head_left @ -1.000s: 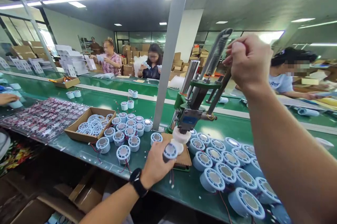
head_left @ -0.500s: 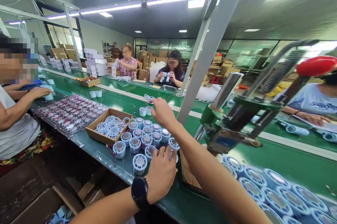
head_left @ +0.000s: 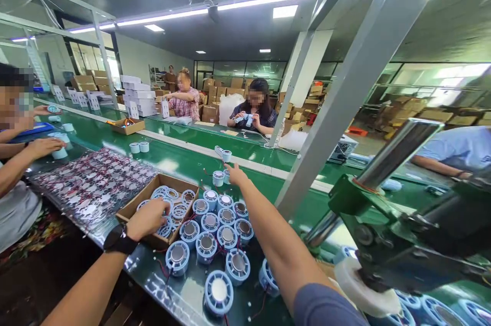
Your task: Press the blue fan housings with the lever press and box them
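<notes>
A busy workshop floor beyond the bench, under strip lights [head_left: 268,0].
White boxes [head_left: 138,97] stand stacked on the far side, near a small carton [head_left: 135,128] with orange and dark items inside; a person in plaid [head_left: 190,103] sits left of a person in a dark top [head_left: 266,115], a white bag [head_left: 230,107] between them; brown cartons [head_left: 210,113] pile up behind; a grey post [head_left: 355,70] slants across the right; a vented metal case [head_left: 344,148] sits beyond it, left of a light blue shirt [head_left: 458,146].

Grey post [head_left: 364,75] beside green press [head_left: 360,198]
</notes>
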Tool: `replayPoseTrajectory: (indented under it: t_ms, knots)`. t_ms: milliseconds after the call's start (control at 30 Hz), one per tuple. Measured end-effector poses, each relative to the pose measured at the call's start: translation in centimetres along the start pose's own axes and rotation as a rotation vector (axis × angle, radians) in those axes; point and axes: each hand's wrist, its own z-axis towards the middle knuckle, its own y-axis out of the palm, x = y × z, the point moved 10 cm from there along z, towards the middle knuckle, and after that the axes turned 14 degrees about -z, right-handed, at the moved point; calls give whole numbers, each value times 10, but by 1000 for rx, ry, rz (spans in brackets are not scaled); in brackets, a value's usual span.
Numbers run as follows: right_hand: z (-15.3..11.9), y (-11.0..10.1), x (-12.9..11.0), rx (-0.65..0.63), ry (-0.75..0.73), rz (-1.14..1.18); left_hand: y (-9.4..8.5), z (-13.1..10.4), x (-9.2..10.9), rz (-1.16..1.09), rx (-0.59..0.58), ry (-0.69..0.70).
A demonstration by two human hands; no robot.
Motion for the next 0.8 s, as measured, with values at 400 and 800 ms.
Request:
replayPoseTrajectory:
  t_ms: [400, 800]
  knots:
    - [-55, -63, 34, 201, 239, 179, 3, 19, -3, -20, -64, 22]
    - [-388, -55, 9, 71, -487, 212, -44, -119, 137, -462, 742, 420]
